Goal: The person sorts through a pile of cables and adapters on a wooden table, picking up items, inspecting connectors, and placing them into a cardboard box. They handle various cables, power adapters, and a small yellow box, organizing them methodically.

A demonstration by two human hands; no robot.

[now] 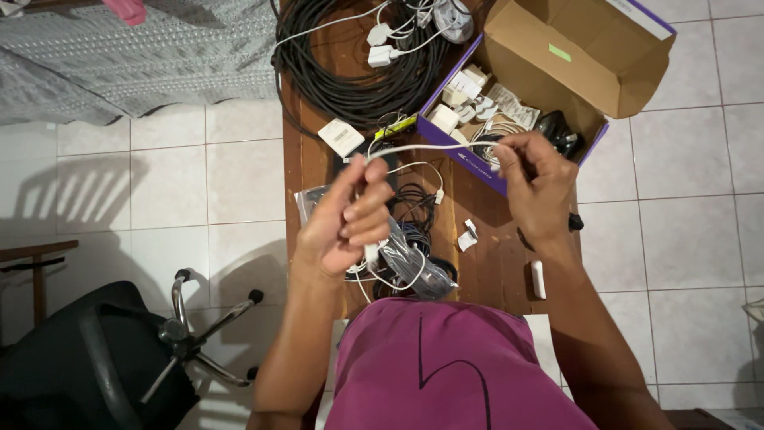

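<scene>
White cable point(434, 147) between both hands' fingers point(362, 209)

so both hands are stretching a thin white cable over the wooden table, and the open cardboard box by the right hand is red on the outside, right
Not quite: the open cardboard box is purple outside, not red, as the head view shows. The rest holds: the left hand and right hand stretch a thin white cable over the wooden table.
</scene>
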